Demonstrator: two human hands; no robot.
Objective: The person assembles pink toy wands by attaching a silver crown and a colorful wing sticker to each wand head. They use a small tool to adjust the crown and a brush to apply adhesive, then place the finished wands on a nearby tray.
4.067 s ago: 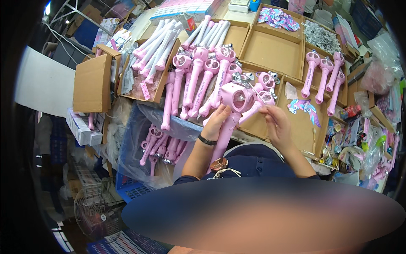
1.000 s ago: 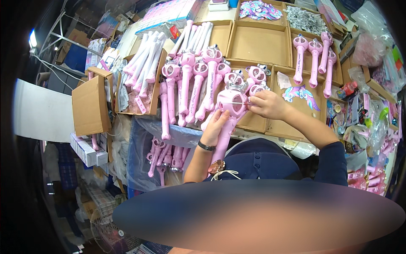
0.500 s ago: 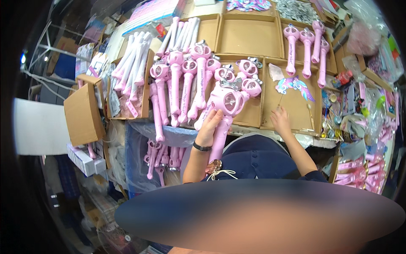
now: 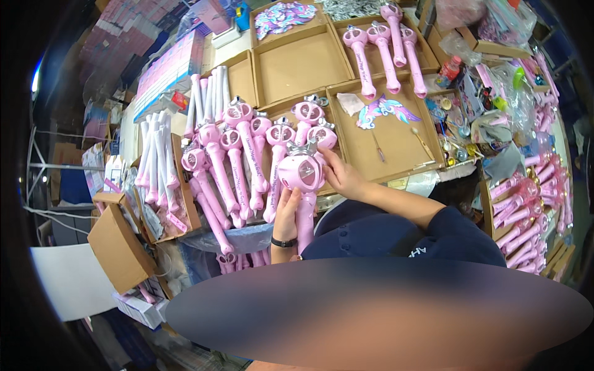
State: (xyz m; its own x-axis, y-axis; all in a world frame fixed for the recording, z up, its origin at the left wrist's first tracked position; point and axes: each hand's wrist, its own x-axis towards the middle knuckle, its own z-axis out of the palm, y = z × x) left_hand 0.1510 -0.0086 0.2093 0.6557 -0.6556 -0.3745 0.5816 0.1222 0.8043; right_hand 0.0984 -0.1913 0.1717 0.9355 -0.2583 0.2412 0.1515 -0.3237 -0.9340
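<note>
Left hand (image 4: 286,217): your fingers grasp the pink plastic, silver-crowned wand (image 4: 305,207) below its round head (image 4: 289,172).
Right hand (image 4: 342,177): your bent fingers meet the head's right side; gripping or not, I cannot tell.
Wand: before your navy shirt (image 4: 365,238), crown away from you.

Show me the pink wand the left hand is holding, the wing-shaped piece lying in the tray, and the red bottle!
Held pink wand (image 4: 305,211): head view, on its handle below the round head.
Wing-shaped piece (image 4: 385,109): head view, on its middle.
Red bottle (image 4: 448,72): head view, on its side.
</note>
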